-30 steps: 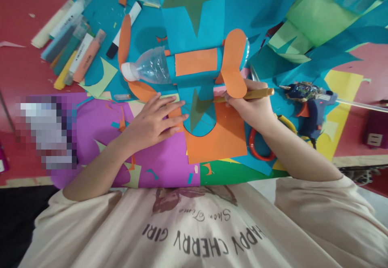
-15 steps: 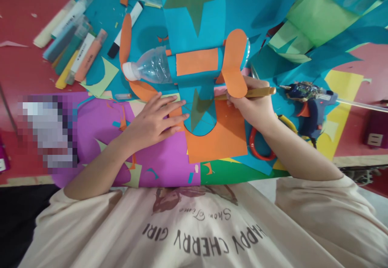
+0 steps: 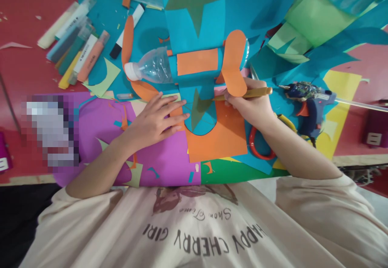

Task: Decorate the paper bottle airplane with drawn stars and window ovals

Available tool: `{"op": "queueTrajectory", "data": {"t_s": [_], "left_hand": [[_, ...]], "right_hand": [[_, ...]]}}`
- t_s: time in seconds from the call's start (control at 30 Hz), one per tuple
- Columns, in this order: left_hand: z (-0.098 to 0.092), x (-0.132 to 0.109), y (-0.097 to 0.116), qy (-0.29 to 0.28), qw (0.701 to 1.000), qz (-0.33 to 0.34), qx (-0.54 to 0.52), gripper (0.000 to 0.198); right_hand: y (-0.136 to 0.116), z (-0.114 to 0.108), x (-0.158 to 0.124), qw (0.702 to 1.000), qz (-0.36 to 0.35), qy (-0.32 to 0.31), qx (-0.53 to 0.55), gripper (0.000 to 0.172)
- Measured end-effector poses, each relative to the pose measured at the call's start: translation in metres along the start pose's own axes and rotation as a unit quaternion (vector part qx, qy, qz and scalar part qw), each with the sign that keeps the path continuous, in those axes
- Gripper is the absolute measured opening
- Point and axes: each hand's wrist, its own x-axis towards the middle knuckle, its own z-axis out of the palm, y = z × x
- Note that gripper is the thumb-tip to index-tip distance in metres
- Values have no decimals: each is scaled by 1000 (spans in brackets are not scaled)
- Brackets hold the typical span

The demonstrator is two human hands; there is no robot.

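1. Since the right hand pinches the gold pen by the edge of the blue flap, a slow, light line should work best.
2. The left hand is flat and holds nothing, its fingers spread over the orange paper; a gentle press there should stop slips.
3. The flap lies on that paper, next to the bottle; try not to bump it.
4. Mind the bent orange piece over the right hand.
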Motion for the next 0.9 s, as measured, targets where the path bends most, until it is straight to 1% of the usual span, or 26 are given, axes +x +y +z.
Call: {"op": "queueTrajectory", "data": {"t_s": [0.2,0.3,0.4,0.47,0.53,0.67,0.77,0.9], "left_hand": [[-1,1,1,-1,1000,10,29,30],[0,1,5,4,999,9,42,30],[2,1,12,-10,999,-10,45,31],[3,1,17,-26,998,-32,47,35],[5,1,21,-39,997,-47,48,41],[7,0,23,-41,997,-43,51,45],[7,1,22,-40,997,-36,52,45],[4,3,22,-27,998,-32,38,42]], "right_hand": [[2,-1,0,1000,-22,6,3,14],[1,-1,-2,1000,-27,6,-12,20],[-4,1,-6,999,-36,-30,-28,26],[-11,1,-9,996,-38,-76,-31,19],[-19,2,-12,993,-37,-102,-35,11],[-28,6,-15,992,-45,-110,-27,15],[-25,12,-16,991,-47,-126,-11,16],[-18,19,-20,988,-67,-136,-21,12]]}}
